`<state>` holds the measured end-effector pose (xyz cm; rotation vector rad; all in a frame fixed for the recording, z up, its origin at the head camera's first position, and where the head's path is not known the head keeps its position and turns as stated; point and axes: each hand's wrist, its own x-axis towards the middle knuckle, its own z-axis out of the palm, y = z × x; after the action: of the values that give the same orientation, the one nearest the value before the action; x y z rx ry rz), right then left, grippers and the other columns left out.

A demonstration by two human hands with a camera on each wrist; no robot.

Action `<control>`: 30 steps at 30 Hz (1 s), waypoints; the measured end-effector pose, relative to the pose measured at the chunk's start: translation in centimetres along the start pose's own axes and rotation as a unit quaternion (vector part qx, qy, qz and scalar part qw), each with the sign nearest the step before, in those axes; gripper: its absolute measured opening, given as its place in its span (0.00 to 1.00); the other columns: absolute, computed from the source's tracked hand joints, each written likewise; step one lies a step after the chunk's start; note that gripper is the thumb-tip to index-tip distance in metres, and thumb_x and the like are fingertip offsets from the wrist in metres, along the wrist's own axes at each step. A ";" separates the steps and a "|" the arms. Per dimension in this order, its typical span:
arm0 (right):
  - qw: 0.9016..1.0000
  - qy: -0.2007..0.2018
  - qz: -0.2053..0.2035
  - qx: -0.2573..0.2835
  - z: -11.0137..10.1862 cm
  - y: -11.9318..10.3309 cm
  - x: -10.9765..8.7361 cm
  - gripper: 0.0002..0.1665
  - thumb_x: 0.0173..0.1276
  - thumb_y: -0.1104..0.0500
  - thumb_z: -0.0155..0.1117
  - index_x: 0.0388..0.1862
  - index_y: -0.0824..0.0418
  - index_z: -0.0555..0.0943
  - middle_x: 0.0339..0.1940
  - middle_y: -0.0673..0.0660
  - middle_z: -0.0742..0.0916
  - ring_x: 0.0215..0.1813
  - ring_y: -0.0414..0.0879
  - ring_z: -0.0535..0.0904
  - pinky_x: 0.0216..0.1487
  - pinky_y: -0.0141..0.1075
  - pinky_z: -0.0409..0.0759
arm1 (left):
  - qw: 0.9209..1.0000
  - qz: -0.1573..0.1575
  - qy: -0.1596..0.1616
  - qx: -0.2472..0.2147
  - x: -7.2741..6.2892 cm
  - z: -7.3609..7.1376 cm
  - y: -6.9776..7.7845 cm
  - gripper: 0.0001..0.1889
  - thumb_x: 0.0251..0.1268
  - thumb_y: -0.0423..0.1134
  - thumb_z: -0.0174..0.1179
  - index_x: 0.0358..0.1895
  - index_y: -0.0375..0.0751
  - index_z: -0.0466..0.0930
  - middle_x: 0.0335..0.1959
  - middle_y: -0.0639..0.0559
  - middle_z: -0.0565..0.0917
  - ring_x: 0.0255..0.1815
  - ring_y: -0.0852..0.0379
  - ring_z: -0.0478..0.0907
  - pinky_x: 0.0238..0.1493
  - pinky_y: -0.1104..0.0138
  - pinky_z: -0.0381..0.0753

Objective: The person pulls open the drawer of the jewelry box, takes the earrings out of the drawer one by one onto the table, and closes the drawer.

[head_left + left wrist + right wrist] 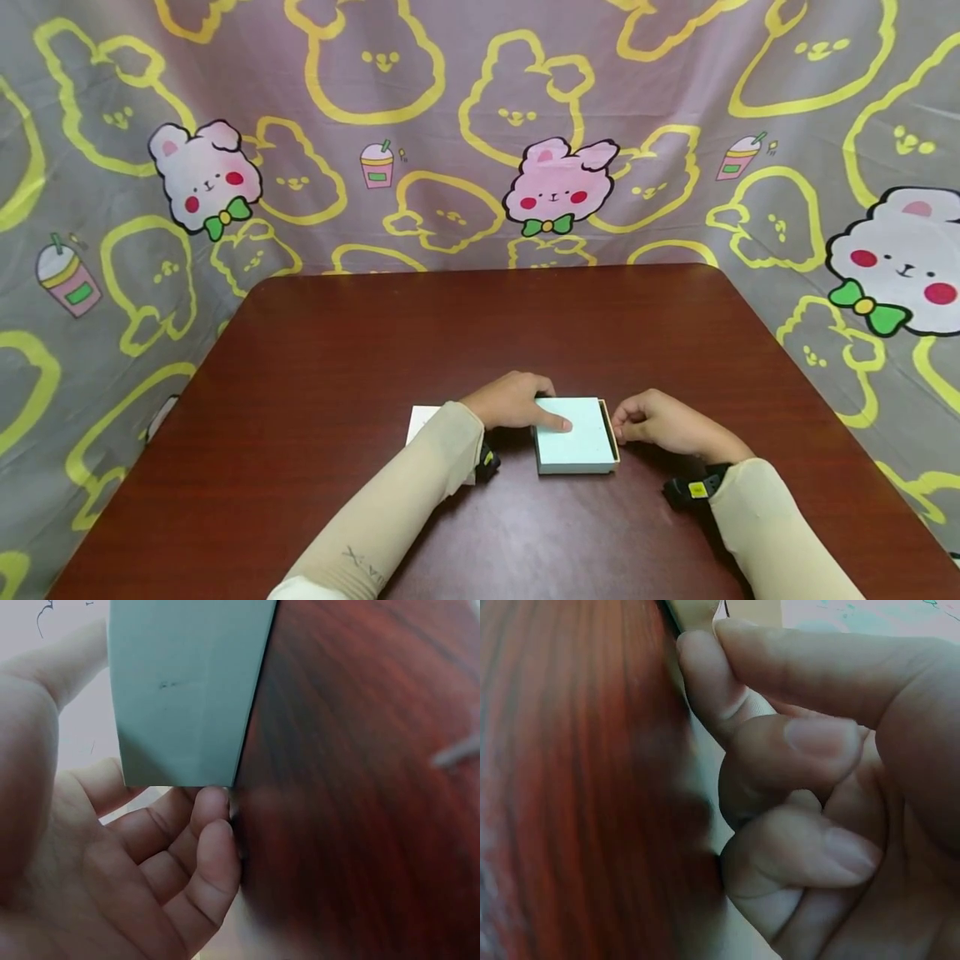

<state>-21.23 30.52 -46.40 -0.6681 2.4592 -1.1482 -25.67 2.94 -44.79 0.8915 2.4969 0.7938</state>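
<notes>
your right hand (654,419) pinches a thin, pale tab (721,612) in its fingertips, at the right side of the mint-green, squarish, cardboard-looking box (577,435); your left hand (513,402) grips the box's left side. too hard a tug might tear the tab; a loose left grip might let the box skid on the glossy, red-brown table (480,333).

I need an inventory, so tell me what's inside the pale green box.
Inside the pale green box, only a dark strip shows along the right; its top covers the rest, hiding any contents.
</notes>
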 end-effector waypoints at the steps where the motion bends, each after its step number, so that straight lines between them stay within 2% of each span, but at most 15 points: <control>1: 1.000 0.002 -0.001 -0.005 0.0 0.0 0.0 0.07 0.61 0.68 0.65 0.29 0.57 0.83 0.22 0.48 0.81 0.25 0.38 0.70 0.26 0.30 0.67 | 1.000 0.000 -0.001 0.000 0.0 0.0 0.0 0.28 0.49 0.64 0.70 0.46 0.49 0.82 0.38 0.63 0.81 0.41 0.64 0.75 0.42 0.68 0.74; 9: 0.999 0.013 0.000 -0.034 -0.1 0.0 -0.6 0.07 0.62 0.67 0.67 0.29 0.55 0.83 0.24 0.46 0.82 0.28 0.39 0.73 0.28 0.31 0.70 | 1.000 0.001 -0.007 -0.002 -0.2 0.0 0.1 0.28 0.49 0.66 0.69 0.47 0.49 0.81 0.39 0.64 0.80 0.40 0.63 0.75 0.40 0.67 0.74; 21: 1.000 0.026 0.001 -0.017 -0.1 -0.5 -0.9 0.08 0.60 0.69 0.66 0.29 0.56 0.84 0.24 0.49 0.83 0.27 0.39 0.73 0.28 0.31 0.71 | 1.000 -0.004 -0.008 -0.006 -0.3 -0.3 0.1 0.30 0.49 0.65 0.69 0.49 0.48 0.80 0.40 0.63 0.80 0.41 0.63 0.75 0.41 0.67 0.74; 30: 1.000 0.027 0.008 -0.008 0.3 -0.7 -1.4 0.07 0.59 0.70 0.66 0.30 0.58 0.84 0.24 0.49 0.83 0.25 0.39 0.73 0.26 0.32 0.71 | 1.000 -0.004 -0.013 -0.006 -0.8 0.1 -0.2 0.31 0.50 0.66 0.69 0.50 0.49 0.80 0.43 0.63 0.80 0.44 0.64 0.74 0.42 0.67 0.75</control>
<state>-19.73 30.74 -45.92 -0.6291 2.5165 -1.1572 -25.10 2.29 -44.85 0.8825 2.4690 0.7889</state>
